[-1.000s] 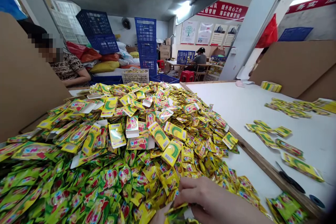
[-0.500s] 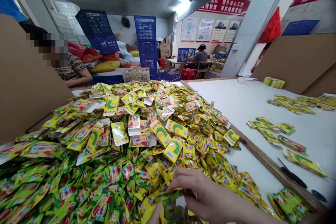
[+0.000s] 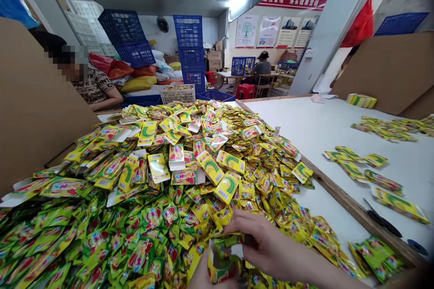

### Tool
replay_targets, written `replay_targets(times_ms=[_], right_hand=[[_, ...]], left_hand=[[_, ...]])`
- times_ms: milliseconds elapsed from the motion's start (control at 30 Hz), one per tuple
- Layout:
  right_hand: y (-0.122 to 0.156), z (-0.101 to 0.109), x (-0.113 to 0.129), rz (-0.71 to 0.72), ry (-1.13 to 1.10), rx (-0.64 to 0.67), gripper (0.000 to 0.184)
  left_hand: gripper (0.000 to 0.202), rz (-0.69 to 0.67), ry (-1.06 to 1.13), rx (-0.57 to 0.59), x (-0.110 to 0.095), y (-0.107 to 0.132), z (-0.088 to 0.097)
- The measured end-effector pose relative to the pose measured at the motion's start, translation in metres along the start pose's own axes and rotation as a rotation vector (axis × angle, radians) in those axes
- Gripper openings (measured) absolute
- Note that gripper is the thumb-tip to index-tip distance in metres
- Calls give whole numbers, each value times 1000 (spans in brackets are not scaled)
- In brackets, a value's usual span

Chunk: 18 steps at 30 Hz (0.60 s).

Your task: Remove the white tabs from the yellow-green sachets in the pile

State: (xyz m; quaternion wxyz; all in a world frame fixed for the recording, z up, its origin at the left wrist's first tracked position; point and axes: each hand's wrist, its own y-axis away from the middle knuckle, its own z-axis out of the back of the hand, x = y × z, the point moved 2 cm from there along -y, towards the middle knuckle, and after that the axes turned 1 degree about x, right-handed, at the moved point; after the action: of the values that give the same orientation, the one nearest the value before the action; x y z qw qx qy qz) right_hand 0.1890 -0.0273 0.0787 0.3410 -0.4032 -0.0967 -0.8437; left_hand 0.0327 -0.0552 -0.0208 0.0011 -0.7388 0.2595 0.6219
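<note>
A huge pile of small yellow-green sachets (image 3: 142,198) covers the white table in front of me. At the bottom centre my right hand (image 3: 267,246) pinches the top edge of a small stack of sachets (image 3: 222,262) standing on edge. My left hand (image 3: 203,277) is mostly below the frame and supports the same stack from underneath; its fingers are hardly visible.
A wooden strip (image 3: 342,201) divides my table from the neighbouring table (image 3: 305,126), which carries scattered sachets (image 3: 366,169) and black scissors (image 3: 386,221). Brown cardboard screens (image 3: 30,108) stand left and right. A seated person (image 3: 90,83) works behind the left screen. Blue crates (image 3: 190,49) are stacked at the back.
The stack of sachets has risen into view between my hands, and my right hand has shifted slightly up. The camera has tilted a little.
</note>
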Motion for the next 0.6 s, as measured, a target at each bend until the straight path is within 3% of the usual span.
replay_targets(times_ms=[200,400,500,600], right_hand=[[2,6,6,-35,164,167,37],[4,16,11,-123,204,128,36],[3,15,20,-52,335,217,37],[-5,15,31,80,496,303,22]], left_hand=[[71,-112,-27,48,20,-8,0],[73,-37,-88,46,24,-6,6],[63,-45,-138,117,18,-6,0],[51,-65,-184,145,7,-3,-6]])
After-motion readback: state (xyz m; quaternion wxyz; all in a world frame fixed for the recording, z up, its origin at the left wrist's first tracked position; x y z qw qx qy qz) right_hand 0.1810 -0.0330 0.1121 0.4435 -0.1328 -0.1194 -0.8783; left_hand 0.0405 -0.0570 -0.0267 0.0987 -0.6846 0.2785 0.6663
